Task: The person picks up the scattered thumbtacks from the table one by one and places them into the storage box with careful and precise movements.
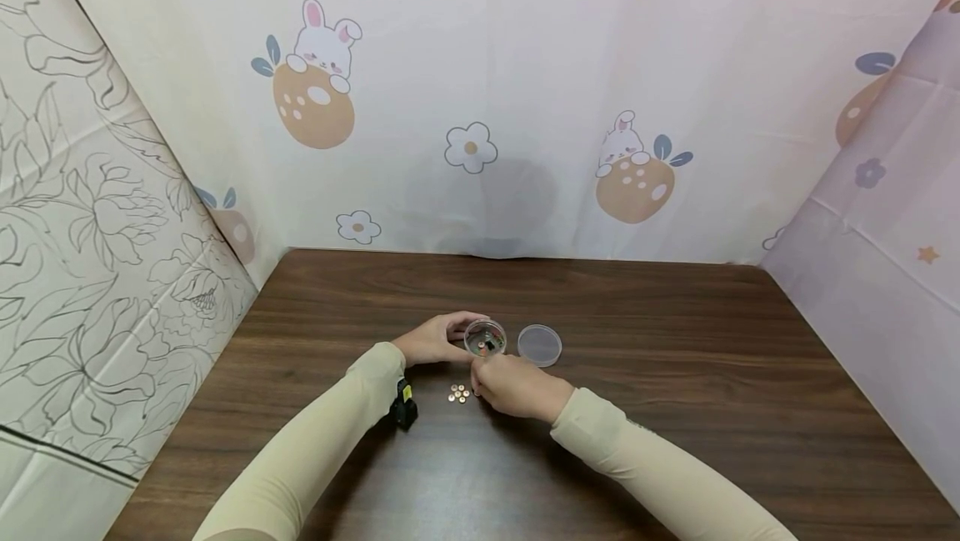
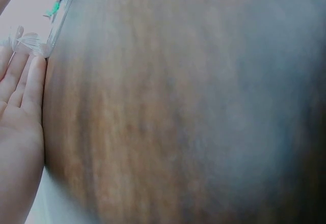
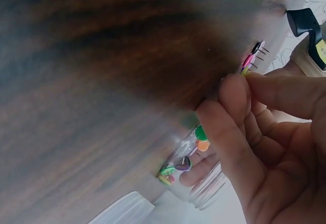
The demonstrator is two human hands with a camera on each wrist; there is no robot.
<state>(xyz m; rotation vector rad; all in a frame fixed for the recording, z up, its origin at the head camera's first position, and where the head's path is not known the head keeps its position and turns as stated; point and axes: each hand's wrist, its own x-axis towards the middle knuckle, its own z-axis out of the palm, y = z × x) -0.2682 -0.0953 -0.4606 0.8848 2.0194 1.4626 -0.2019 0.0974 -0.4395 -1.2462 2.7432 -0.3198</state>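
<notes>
A clear round jar (image 1: 485,339) with colored thumbtacks inside stands on the table. My left hand (image 1: 435,339) holds it from the left, the thumb on the near side and fingers round the far side. In the left wrist view the fingertips meet the jar's clear wall (image 2: 53,30). In front of the jar lies a small cluster of thumbtacks (image 1: 459,393), points up, with black, pink and yellow heads in the right wrist view. At the cluster's right edge my right hand (image 1: 517,387) pinches at a thumbtack with a yellow head (image 3: 245,71), mostly hidden by the fingertips.
A clear round lid (image 1: 540,345) lies flat just right of the jar. The dark wooden table (image 1: 660,324) reaches back to a printed curtain (image 1: 517,66), with more curtain along the left and right sides. A black wrist device (image 1: 405,408) sits on the left sleeve.
</notes>
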